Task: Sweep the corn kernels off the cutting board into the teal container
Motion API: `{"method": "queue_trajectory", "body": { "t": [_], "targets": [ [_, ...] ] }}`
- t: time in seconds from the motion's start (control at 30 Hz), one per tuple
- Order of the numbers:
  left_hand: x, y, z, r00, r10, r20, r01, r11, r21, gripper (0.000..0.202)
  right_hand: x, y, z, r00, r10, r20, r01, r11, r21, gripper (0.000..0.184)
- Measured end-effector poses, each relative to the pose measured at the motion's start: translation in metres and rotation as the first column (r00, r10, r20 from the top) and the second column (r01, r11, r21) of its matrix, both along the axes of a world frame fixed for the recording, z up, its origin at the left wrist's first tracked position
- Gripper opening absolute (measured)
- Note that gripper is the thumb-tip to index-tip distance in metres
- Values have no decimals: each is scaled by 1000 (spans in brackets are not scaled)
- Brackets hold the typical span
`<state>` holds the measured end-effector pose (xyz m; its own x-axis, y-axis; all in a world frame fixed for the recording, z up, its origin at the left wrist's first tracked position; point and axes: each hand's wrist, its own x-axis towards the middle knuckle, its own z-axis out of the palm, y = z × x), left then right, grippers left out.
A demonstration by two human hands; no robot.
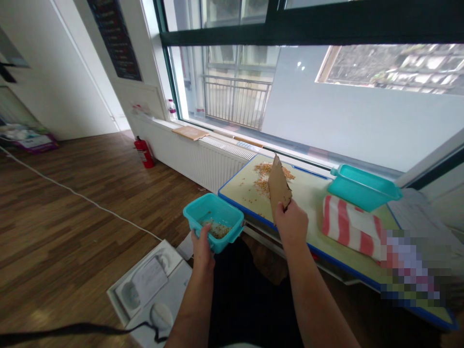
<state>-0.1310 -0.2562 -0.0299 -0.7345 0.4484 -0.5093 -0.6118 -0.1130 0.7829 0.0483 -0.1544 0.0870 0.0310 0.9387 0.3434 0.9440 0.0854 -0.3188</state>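
My left hand (203,249) grips the near rim of a turquoise plastic container (194,211), thumb over the inside. Some small grains (219,230) lie in its bottom. The container is tilted a little and stands just off the left front edge of the table. In my right hand (293,223) is a torn piece of brown cardboard (279,186), held upright on edge over the tabletop. Around its far end are scattered orange-yellow grains (263,169), with a few loose bits nearer the table's edge. I cannot tell whether the cardboard touches the surface.
On the blue-edged table (313,220) to the right lie a red-and-white striped cloth (350,224) and a second turquoise container (366,186). A radiator (210,166) runs under the window. A fire extinguisher (144,152) stands on the floor. A white box (152,285) is at lower left.
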Motion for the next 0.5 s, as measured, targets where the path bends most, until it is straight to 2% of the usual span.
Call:
{"method": "queue_trajectory", "body": {
  "t": [0.13,0.33,0.5],
  "targets": [
    [1,-4,3,1000,-24,7,23,999,47,57,1,-4,-1,1000,-18,-4,18,1000,-2,33],
    [6,-7,-12,997,-61,46,60,998,17,70,13,-12,-2,999,-43,-12,43,996,82,36],
    [7,-1,-15,995,-75,70,73,997,28,73,0,3,3,997,74,16,-76,990,118,40]
  ]
}}
